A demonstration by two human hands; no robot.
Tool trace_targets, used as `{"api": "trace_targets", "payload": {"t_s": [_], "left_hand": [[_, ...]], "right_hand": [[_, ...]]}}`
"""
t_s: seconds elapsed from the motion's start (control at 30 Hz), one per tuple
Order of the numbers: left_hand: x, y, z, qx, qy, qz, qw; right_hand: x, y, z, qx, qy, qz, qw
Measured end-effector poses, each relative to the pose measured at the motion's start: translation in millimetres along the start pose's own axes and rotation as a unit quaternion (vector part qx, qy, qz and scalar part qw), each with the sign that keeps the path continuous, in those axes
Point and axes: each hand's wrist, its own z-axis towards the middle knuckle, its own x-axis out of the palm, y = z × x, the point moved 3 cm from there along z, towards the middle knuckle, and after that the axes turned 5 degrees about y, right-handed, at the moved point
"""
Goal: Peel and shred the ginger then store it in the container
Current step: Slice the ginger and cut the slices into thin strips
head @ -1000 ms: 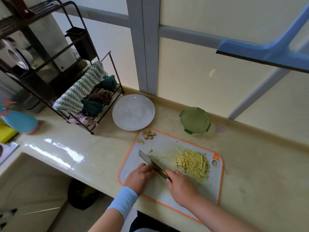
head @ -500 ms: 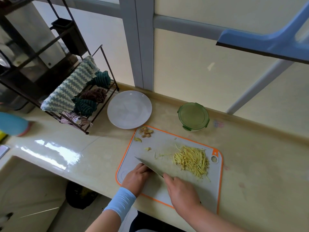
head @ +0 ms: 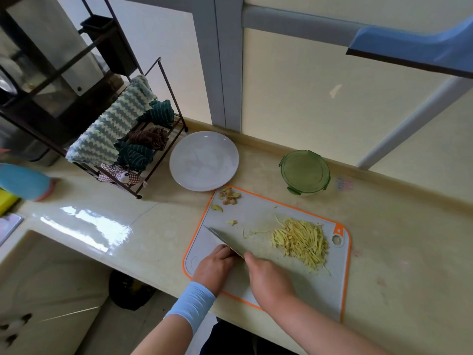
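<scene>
A grey cutting board with an orange rim (head: 256, 213) lies on the counter. A pile of yellow shredded ginger (head: 300, 242) sits on its right half. Ginger peels (head: 229, 196) lie at its far left corner. A few loose scraps (head: 232, 222) lie in the middle. My right hand (head: 268, 280) grips the handle of a knife (head: 220, 239), whose blade points away to the left. My left hand (head: 216, 265) rests on the board against the blade with its fingers curled under. Anything beneath them is hidden. A round container with a green lid (head: 304, 172) stands closed beyond the board.
A white plate (head: 204, 160) sits left of the container. A dark wire rack with folded cloths (head: 122, 139) stands at the far left. A sink basin (head: 51, 278) opens at the near left. A blue object (head: 24, 181) lies beside it.
The knife blade has turned from a tilted, broad view to nearly edge-on and dropped toward the board. Both hands stay together at the board's near left.
</scene>
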Motion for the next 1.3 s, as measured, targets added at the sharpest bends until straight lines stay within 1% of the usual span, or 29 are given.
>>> {"api": "trace_targets", "payload": {"t_s": [0.17,0.33,0.57,0.7,0.83,1.07,1.2,1.3], "left_hand": [[1,2,0,-0.015,0.008,0.004,1.000],[-1,0,1,0.000,-0.006,-0.003,1.000],[-3,-5,2,0.003,-0.026,0.003,1.000],[-2,-3,1,0.002,-0.026,0.001,1.000],[-1,-4,1,0.003,-0.031,-0.001,1.000],[-5,-6,1,0.006,-0.039,-0.008,0.999],[-5,-4,1,0.001,-0.038,-0.007,0.999],[-4,-3,0,0.001,-0.044,-0.015,0.999]], "right_hand": [[2,-10,-15,0.002,-0.003,0.006,1.000],[4,-22,-25,0.014,0.011,0.009,1.000],[-4,10,8,0.012,0.019,0.016,1.000],[-3,-1,-6,0.006,0.006,0.005,1.000],[3,-11,-16,0.016,0.012,0.009,1.000],[-5,13,9,0.020,0.034,-0.002,0.999],[-4,2,-5,0.017,0.012,0.013,1.000],[0,-11,-18,0.018,0.011,0.018,1.000]]}}
